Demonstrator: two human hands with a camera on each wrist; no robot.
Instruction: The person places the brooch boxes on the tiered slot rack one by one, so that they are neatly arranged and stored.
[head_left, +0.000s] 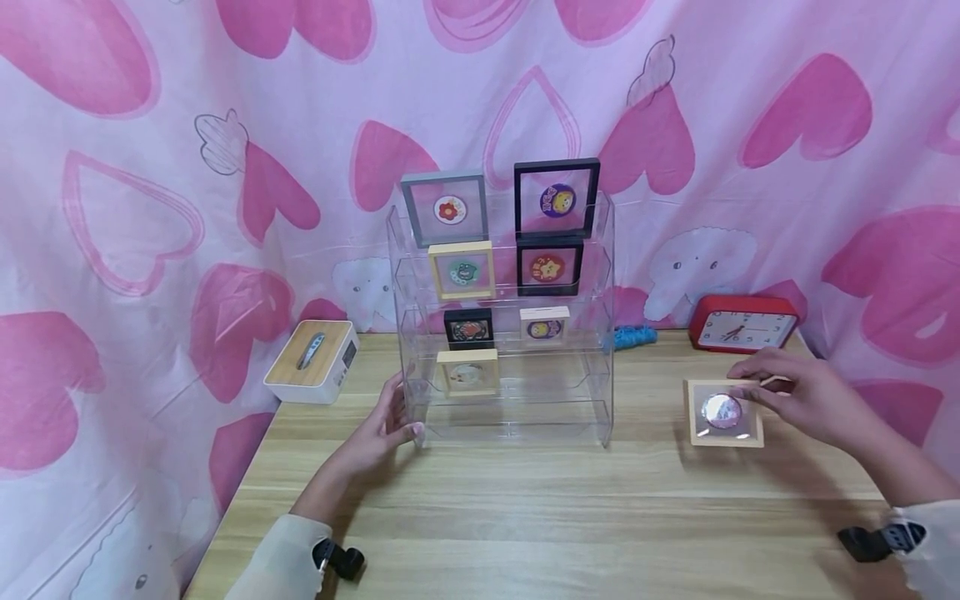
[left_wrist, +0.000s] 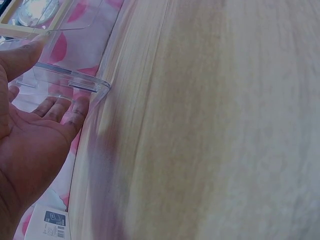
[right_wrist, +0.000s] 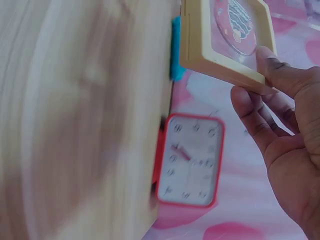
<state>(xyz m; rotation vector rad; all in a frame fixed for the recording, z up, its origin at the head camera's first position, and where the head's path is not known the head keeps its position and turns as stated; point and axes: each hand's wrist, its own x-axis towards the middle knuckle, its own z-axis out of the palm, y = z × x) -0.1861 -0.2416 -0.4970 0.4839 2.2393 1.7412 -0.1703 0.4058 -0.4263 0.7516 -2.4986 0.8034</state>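
A clear acrylic tiered display stand (head_left: 510, 432) stands mid-table, bearing several small display frames, such as a grey frame (head_left: 445, 235) and a black frame (head_left: 557, 232) on top. My left hand (head_left: 382, 429) grips its left side near the bottom, thumb at the front edge; in the left wrist view the fingers (left_wrist: 76, 117) lie along the clear plastic. At the right, my right hand (head_left: 806, 392) pinches a pale wooden-coloured display frame (head_left: 726, 442) by its upper right corner. In the right wrist view this frame (right_wrist: 235, 71) holds a round badge, raised off the table.
A red clock (head_left: 744, 325) sits at the back right, just behind my right hand. Some blue item (head_left: 633, 337) lies beside the stand. At the back left is a white box with a wooden top (head_left: 288, 358) and a small knife-like object (head_left: 311, 351). A heart-patterned curtain (head_left: 480, 100) hangs behind.
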